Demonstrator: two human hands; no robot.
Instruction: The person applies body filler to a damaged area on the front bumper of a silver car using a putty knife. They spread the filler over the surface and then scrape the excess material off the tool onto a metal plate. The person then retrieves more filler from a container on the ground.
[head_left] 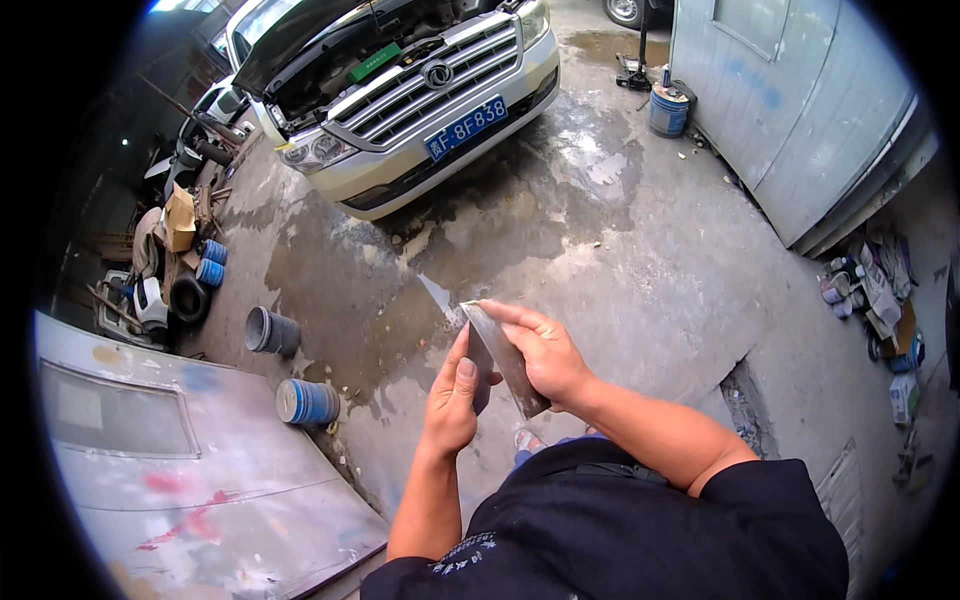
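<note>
In front of my body, my right hand [552, 365] grips a long flat metal scraper blade [512, 372], its index finger stretched along the top end. A little cream-coloured paste seems to sit at that top corner. Just left of it, my left hand [453, 405] holds a dark grey flat plate [480, 365] between thumb and fingers; its exact kind I cannot make out. The two flat pieces meet or nearly meet at their upper ends and spread apart lower down.
Ahead stands a light-coloured vehicle [440, 120] with its hood up and a green box [374, 62] in the engine bay. Buckets [308, 401] and a painted panel [250, 520] are at left. A metal door [790, 130] and clutter [880, 280] line the right. The concrete is wet in patches.
</note>
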